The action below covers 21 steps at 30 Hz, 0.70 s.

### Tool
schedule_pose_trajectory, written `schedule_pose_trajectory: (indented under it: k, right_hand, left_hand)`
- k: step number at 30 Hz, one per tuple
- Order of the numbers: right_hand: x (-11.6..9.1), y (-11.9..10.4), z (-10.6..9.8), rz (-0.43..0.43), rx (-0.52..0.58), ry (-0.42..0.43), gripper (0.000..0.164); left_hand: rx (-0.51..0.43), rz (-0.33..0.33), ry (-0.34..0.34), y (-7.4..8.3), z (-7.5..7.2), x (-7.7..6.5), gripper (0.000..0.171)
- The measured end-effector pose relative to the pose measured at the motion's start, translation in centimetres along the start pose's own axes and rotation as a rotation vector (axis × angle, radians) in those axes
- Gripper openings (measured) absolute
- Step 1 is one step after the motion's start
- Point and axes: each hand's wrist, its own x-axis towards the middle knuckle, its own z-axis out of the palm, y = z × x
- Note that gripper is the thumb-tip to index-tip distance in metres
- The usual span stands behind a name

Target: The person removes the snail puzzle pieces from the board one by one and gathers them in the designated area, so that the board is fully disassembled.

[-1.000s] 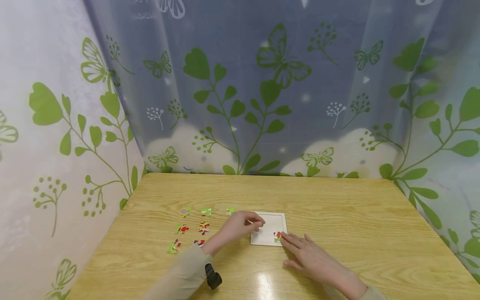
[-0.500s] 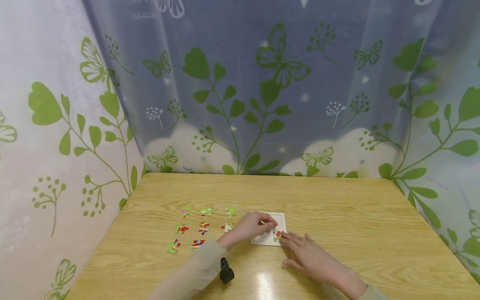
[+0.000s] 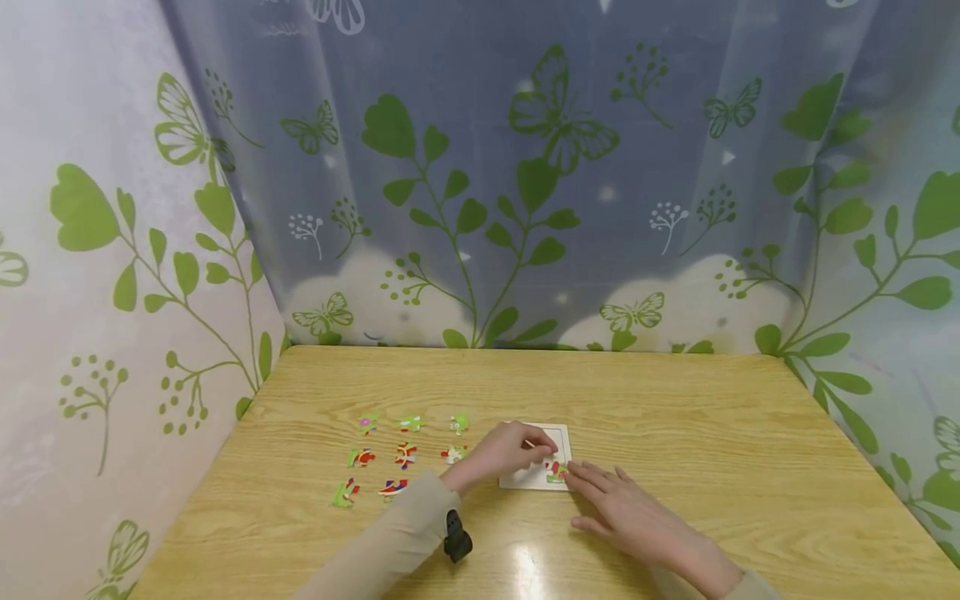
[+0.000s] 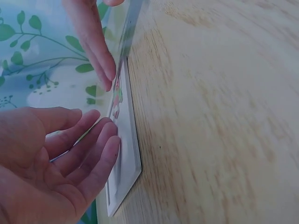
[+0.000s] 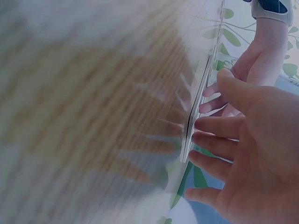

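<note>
A flat white puzzle tray [image 3: 521,482] lies on the table, with red, white and green puzzle pieces [image 3: 557,472] in its near right corner. Over the tray my left hand [image 3: 510,448] reaches in from the left, thumb and forefinger pinching a puzzle piece. Only a sliver of that piece shows between the fingers in the left wrist view, so its picture is hidden. My right hand [image 3: 626,512] lies with fairly straight fingers against the tray's right edge. In the right wrist view its fingertips [image 5: 202,123] are at the tray's rim.
Several loose puzzle pieces [image 3: 406,455] lie in rough rows left of the tray, the nearest row partly beside my left sleeve [image 3: 390,533]. A dark band [image 3: 456,537] sits on the left wrist. The wooden table [image 3: 712,433] ends at a leaf-patterned curtain [image 3: 465,167].
My left hand has moved right across the tray to the pieces in its near right corner, then slowed almost to a stop. My right hand has stayed at the tray's edge.
</note>
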Motion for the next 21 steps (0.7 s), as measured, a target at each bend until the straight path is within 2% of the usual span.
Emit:
schedule_pose_trajectory:
  k: [9, 15, 18, 21]
  right_hand:
    - [-0.3, 0.1, 0.2, 0.006, -0.048, -0.010, 0.061]
    - [-0.3, 0.0, 0.2, -0.011, -0.067, 0.003, 0.060]
    - [-0.3, 0.0, 0.2, -0.022, -0.075, 0.010, 0.061]
    - [-0.3, 0.0, 0.2, -0.020, -0.079, 0.010, 0.061]
  left_hand:
    - [0.073, 0.018, -0.014, 0.6, 0.1, 0.3, 0.018]
    - [0.124, 0.036, 0.005, 1.0, 0.5, 0.5, 0.018]
    - [0.105, 0.036, 0.030, 1.2, 0.6, 0.5, 0.016]
    - [0.039, 0.027, 0.048, 1.4, 0.7, 0.5, 0.015]
